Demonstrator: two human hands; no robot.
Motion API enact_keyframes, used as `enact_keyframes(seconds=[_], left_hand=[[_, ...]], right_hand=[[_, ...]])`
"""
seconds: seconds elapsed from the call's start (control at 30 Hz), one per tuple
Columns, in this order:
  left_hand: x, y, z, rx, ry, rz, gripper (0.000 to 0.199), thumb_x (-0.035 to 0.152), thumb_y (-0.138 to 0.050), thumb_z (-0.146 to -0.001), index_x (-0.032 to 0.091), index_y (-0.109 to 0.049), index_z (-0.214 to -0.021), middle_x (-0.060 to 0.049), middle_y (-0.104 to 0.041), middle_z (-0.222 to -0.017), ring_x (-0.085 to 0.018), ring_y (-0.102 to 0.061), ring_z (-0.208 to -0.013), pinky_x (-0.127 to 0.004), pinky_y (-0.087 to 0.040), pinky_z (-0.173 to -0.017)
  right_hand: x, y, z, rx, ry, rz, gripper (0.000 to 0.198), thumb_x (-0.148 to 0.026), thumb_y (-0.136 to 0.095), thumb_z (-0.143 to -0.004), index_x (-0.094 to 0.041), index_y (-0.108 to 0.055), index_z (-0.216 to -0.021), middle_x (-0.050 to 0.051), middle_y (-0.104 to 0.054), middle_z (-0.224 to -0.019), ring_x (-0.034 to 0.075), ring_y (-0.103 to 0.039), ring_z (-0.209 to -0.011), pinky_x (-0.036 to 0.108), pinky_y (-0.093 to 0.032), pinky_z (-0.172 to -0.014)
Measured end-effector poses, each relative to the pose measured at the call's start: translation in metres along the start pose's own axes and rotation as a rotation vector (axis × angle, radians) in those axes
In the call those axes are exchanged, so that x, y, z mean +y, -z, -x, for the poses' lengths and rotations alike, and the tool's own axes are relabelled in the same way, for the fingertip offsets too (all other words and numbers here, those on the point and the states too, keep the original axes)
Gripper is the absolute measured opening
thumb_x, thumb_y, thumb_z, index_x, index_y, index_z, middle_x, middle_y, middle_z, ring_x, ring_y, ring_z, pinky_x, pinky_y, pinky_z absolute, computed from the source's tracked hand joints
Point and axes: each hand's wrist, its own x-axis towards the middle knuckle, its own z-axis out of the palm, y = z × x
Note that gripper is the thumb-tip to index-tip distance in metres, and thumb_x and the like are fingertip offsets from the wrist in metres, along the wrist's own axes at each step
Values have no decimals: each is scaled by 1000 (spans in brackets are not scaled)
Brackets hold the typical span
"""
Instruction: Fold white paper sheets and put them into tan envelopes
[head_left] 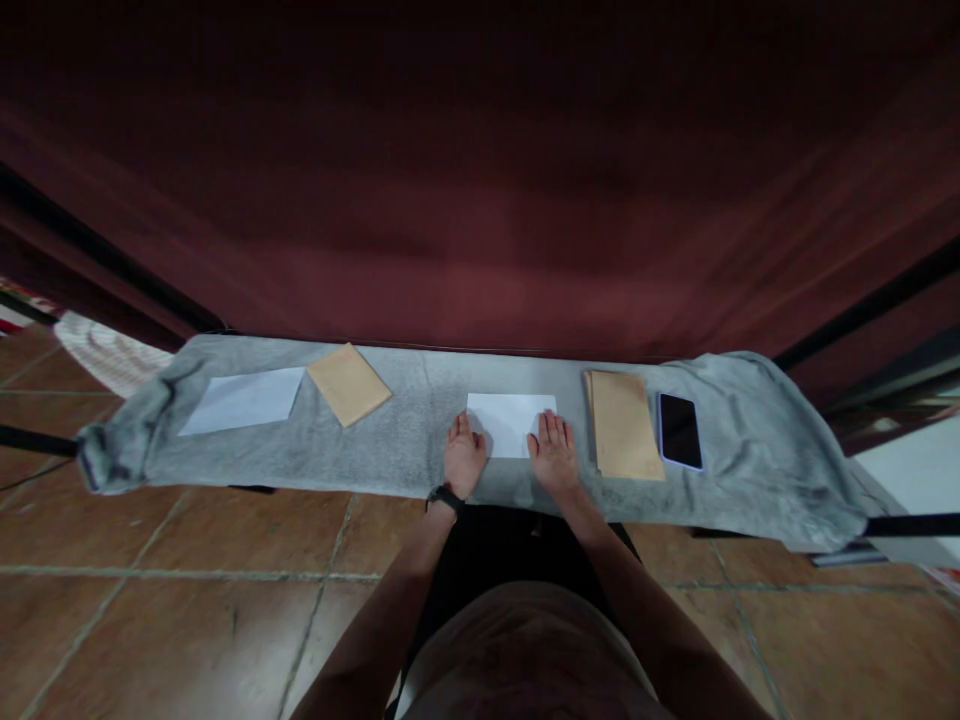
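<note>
A white sheet of paper [511,425] lies flat before me on a grey cloth. My left hand [464,457] rests at its left edge, palm down, fingers stretched out. Over the right edge of the sheet lies my right hand [554,452], also flat, with the thumb out to the side. Neither hand grips anything. Just right of my right hand is a small stack of brown envelopes [627,425]. A dark band, like a watch [446,498], circles my left wrist.
A phone or tablet [680,431] with a pale purple rim lies right of the envelopes. Farther left are a single brown envelope [349,385] and more white paper [244,400]. The grey cloth [405,450] covers a long narrow surface against a dark red curtain [480,220].
</note>
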Motion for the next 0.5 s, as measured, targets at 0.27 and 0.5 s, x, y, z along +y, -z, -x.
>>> enact_keyframes(seconds=[0.27,0.5], left_hand=[[18,16,-4,-60,150,694,60,19,-54,-87,14,-42,-146,-9,-74,-110,-21,-72,-93,-35,-58,-84],[53,59,5,-67,210,1279,58,49,-48,-99,22,-41,-149,-11,-65,-130,-22,-64,-118,-33,-56,-89]], right_hand=[[-54,14,28,-98,179,-172,65,-41,-49,-97,-7,-40,-151,18,-42,-157,30,-39,-145,49,-27,-122],[-68,58,-24,0,-282,-973,44,-42,-37,-101,-21,-63,-129,8,-68,-130,23,-63,-120,38,-48,-105]])
